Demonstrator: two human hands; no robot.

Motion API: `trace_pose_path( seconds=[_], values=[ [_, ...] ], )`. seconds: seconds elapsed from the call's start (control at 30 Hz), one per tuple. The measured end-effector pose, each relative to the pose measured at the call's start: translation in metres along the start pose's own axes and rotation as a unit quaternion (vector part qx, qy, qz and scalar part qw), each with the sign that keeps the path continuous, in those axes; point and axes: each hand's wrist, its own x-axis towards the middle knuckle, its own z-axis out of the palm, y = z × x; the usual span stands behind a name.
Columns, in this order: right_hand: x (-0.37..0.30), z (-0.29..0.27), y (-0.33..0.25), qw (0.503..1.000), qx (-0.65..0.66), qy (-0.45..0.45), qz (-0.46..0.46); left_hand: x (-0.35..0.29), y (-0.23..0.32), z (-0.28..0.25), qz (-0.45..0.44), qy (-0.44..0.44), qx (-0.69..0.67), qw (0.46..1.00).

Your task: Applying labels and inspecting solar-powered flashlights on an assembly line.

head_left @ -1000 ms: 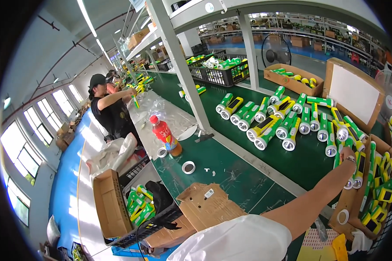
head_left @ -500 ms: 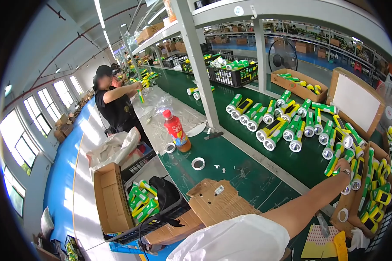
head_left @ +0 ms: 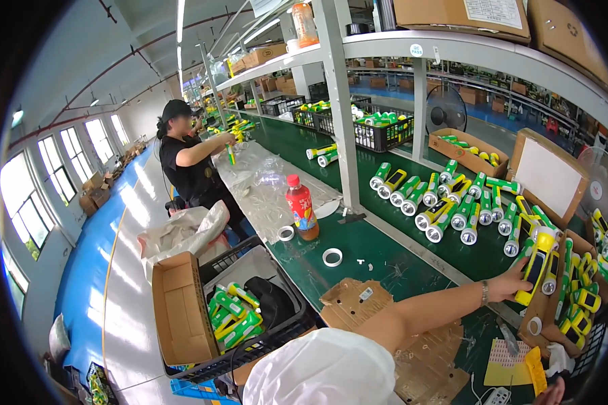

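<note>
My left arm reaches across to the right, and my left hand (head_left: pixel 509 283) is closed around the body of a yellow-and-green flashlight (head_left: pixel 537 265). Its lens end points up and a dark panel shows on its side. Many similar flashlights (head_left: pixel 440 221) lie in a group on the green bench, just left of and beyond this hand. Right of it, a cardboard box (head_left: pixel 537 322) holds more flashlights (head_left: pixel 583 297). Only a small part of my right hand (head_left: pixel 551 392) shows at the lower right edge, near a yellow strip (head_left: pixel 536 370); its fingers are mostly hidden.
A red-capped drink bottle (head_left: pixel 301 208) and a white tape roll (head_left: pixel 332 257) stand on the bench, near torn cardboard (head_left: pixel 355 302). A shelf post (head_left: pixel 342 115) rises beyond them. A black crate (head_left: pixel 277 341) sits at left. Another person (head_left: pixel 190 158) works farther along the bench.
My left hand has lifted a flashlight from the bench's right end and drawn it back toward me. My right hand has come into view at the lower right. The view has shifted.
</note>
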Motion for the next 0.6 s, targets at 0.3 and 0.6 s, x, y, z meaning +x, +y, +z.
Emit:
trace_pose_path(
  seconds=[0.3,0.6],
  values=[
    [-0.055,0.091,0.000,0.941,-0.132,-0.308,0.042,-0.074,0.018,-0.030,0.162,-0.018,0.180,0.970],
    [-0.068,0.115,0.042,0.878,-0.323,-0.338,0.107,-0.123,0.016,-0.017,0.295,-0.017,0.428,0.854]
  ],
)
